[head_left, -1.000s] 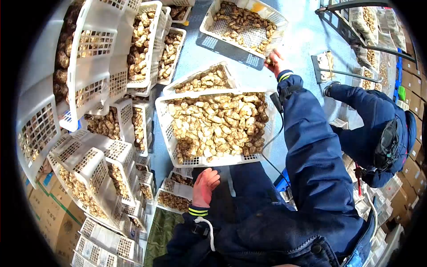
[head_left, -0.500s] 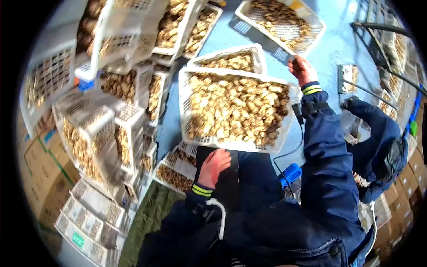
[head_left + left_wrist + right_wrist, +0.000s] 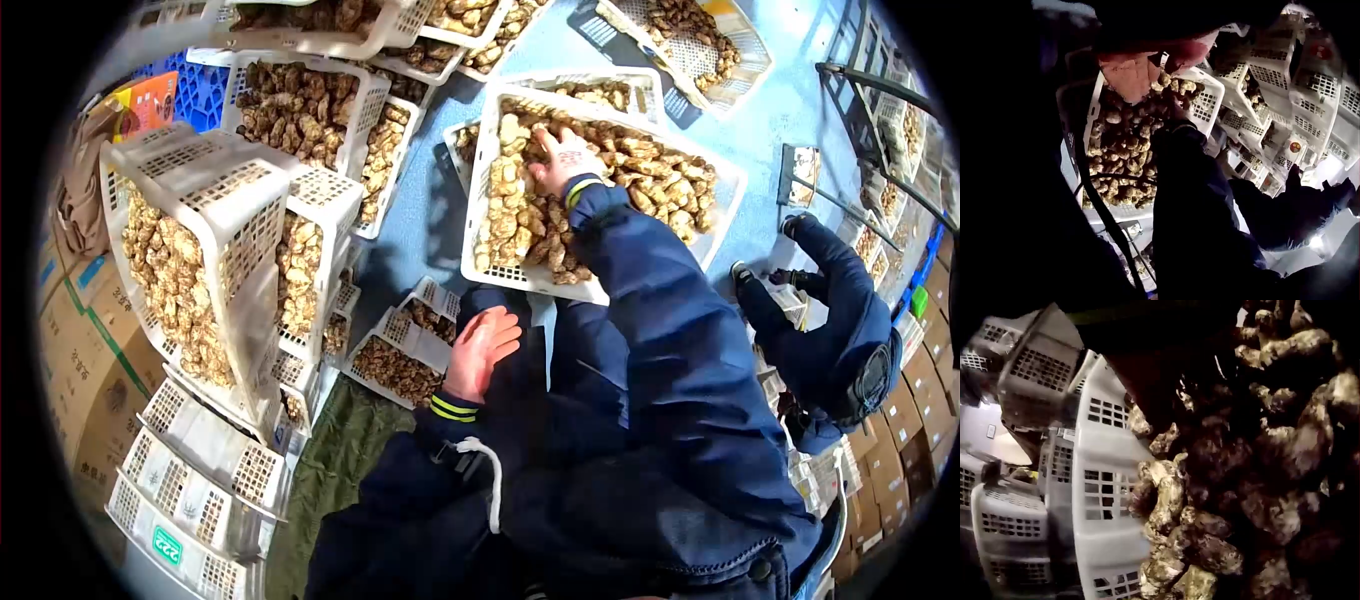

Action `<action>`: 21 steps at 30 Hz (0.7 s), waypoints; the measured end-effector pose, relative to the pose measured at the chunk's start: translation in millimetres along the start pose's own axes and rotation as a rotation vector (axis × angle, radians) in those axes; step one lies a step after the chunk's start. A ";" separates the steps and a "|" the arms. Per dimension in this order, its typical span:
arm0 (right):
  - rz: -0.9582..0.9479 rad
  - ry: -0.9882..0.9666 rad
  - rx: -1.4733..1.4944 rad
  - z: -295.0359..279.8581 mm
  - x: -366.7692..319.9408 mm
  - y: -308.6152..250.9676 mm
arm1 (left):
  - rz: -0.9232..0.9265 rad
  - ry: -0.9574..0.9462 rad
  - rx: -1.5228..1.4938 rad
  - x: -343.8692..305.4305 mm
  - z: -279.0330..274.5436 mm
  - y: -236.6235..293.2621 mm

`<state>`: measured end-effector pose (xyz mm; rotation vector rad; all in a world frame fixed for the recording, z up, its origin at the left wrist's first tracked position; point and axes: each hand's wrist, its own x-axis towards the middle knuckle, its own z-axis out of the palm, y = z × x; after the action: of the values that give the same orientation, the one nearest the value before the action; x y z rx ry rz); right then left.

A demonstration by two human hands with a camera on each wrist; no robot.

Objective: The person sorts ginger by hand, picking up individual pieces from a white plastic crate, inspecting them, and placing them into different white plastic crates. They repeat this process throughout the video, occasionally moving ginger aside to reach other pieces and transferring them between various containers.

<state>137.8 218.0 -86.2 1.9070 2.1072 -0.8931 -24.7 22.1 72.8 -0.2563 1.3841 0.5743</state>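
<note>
Right hand (image 3: 566, 165) moved onto lumps (image 3: 672, 188) in crate (image 3: 724, 208) — fingers apart; left hand (image 3: 482, 355) — fingers loose.

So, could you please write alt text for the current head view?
A person's right hand touches knobbly brown pieces in a white basket; the left hand is empty. More filled baskets crowd the left side, and another person is at right.

pieces (image 3: 665, 175) in near crate (image 3: 720, 222) | another crate (image 3: 646, 92) behind it | stacked crates (image 3: 240, 235) left | second person (image 3: 840, 330) right
</note>
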 end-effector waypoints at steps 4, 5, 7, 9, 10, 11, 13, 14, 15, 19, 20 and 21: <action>-0.002 -0.170 -0.161 10.2 -11.4 9.8 | 0.061 -0.057 -0.098 -4.7 -45.8 2.5; -0.083 -0.113 -0.273 5.5 -22.3 24.2 | 0.076 -0.059 -0.116 -5.5 -54.1 3.9; -0.145 0.093 -0.467 -5.8 -37.4 34.1 | 0.108 -0.076 -0.163 -3.0 -64.6 3.0; -0.121 0.252 -0.396 -8.2 -45.0 27.2 | 0.044 -0.046 -0.179 3.8 -73.4 -4.4; 0.010 -0.043 -0.175 -26.9 -41.9 -4.0 | 0.050 -0.084 -0.197 5.8 -78.2 -9.3; 0.025 -0.035 -0.069 -7.9 -34.1 -16.2 | 0.049 -0.086 -0.202 5.6 -77.6 -10.2; 0.098 -0.079 0.066 41.8 -7.2 -27.8 | 0.037 -0.110 -0.213 0.9 -74.1 -6.8; 0.161 -0.130 0.092 51.8 4.2 -37.6 | 0.054 -0.059 -0.128 -2.8 -68.2 0.3; 0.129 -0.075 0.029 59.2 8.8 -41.4 | 0.088 -0.082 -0.148 -5.3 -70.2 4.9; 0.038 -0.107 0.141 57.9 -3.2 -13.5 | 0.098 -0.101 -0.219 -4.5 -79.3 -2.1; 0.136 -0.128 0.274 44.9 -11.4 -7.5 | 0.106 -0.106 -0.227 -0.6 -79.0 -3.2; 0.136 -0.080 0.404 39.9 -18.0 5.1 | 0.079 -0.129 -0.226 -0.1 -79.6 -6.9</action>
<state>135.1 181.7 -111.1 2.1220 1.8298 -1.4236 -88.6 -23.1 57.0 -0.3410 1.2088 0.8007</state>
